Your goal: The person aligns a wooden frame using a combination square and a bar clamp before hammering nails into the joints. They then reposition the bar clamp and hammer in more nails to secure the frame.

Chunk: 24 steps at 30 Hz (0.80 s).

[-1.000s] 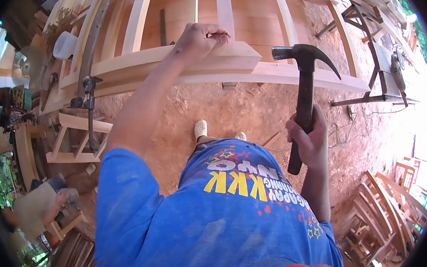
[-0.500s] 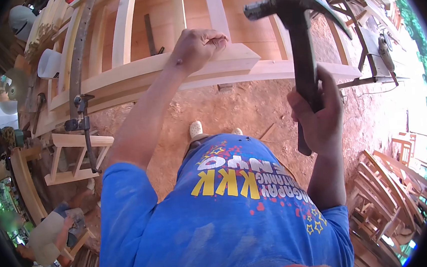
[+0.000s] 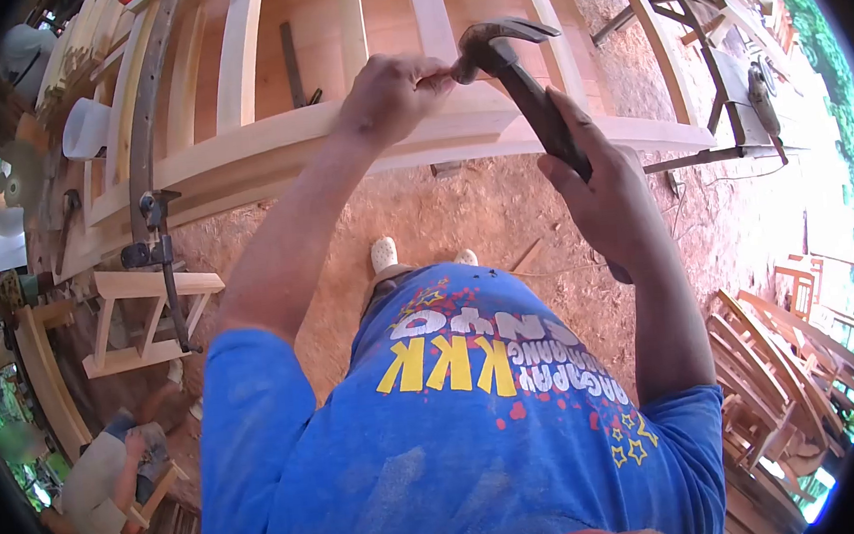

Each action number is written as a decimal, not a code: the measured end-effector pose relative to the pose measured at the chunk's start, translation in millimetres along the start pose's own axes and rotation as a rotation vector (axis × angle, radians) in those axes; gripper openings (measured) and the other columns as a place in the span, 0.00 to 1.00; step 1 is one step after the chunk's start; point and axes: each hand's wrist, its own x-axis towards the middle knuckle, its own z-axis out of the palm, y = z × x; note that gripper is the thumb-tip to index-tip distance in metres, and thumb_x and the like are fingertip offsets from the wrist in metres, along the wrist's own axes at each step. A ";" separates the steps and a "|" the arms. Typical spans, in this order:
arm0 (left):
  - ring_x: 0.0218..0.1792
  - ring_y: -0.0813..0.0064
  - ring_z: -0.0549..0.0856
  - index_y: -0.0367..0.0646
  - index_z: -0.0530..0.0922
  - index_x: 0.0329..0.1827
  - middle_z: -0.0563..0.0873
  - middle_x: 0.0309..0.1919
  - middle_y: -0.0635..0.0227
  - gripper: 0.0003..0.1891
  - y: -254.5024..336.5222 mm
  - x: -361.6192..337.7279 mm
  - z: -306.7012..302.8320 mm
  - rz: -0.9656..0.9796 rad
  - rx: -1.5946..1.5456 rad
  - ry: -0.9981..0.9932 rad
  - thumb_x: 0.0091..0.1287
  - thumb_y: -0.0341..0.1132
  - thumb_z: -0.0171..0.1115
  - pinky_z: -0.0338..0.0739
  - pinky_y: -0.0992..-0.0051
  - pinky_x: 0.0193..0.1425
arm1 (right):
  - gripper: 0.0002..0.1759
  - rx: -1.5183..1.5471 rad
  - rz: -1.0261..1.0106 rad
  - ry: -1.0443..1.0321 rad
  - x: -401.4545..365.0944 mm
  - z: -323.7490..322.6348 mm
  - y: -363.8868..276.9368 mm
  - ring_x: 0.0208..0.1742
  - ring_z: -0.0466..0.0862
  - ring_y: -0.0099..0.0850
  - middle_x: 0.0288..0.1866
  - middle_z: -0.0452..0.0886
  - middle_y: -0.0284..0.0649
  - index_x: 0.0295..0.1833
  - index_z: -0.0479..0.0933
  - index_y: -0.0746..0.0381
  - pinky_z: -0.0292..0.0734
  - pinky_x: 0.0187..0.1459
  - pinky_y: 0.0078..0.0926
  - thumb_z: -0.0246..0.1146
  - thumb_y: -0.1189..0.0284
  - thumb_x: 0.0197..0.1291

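Observation:
My left hand [image 3: 396,97] is closed in a pinch over the front rail [image 3: 286,132] of a pale wooden frame with several slats. What its fingertips hold is too small to make out. My right hand [image 3: 601,178] grips the dark handle of a hammer [image 3: 535,103]. The hammer's striking face is right beside my left fingertips, above the rail, and its claw points to the right.
A clamp [image 3: 158,228] hangs on the left of the frame. Below it is a small wooden frame [image 3: 148,285]. Another person [image 3: 98,484] sits at the lower left. Curved wooden pieces [image 3: 771,370] are piled at right. A power tool [image 3: 763,100] lies at upper right.
The hammer has come down and to the left, from raised at the right to beside my left fingertips. My left hand has stayed nearly in place.

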 end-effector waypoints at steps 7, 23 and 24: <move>0.39 0.70 0.93 0.40 0.91 0.49 0.94 0.41 0.55 0.09 -7.2 4.2 3.5 0.052 -0.025 0.026 0.72 0.33 0.71 0.85 0.69 0.46 | 0.40 0.273 -0.311 0.414 -2.9 -8.9 -19.1 0.55 0.91 0.35 0.61 0.88 0.54 0.84 0.65 0.57 0.84 0.55 0.35 0.70 0.77 0.70; 0.40 0.83 0.85 0.36 0.89 0.54 0.91 0.38 0.70 0.12 -21.5 8.0 -12.9 -0.151 -0.368 0.347 0.74 0.33 0.66 0.79 0.79 0.47 | 0.41 0.122 -0.396 0.473 -5.3 -22.2 -24.8 0.31 0.78 0.16 0.43 0.85 0.36 0.87 0.56 0.67 0.75 0.31 0.17 0.67 0.74 0.75; 0.41 0.82 0.85 0.35 0.89 0.55 0.91 0.39 0.69 0.13 -23.4 8.4 -13.7 -0.178 -0.443 0.387 0.74 0.32 0.66 0.79 0.79 0.48 | 0.41 0.119 -0.389 0.487 -2.5 -16.5 -21.0 0.31 0.78 0.16 0.45 0.86 0.36 0.87 0.57 0.66 0.75 0.31 0.16 0.67 0.74 0.75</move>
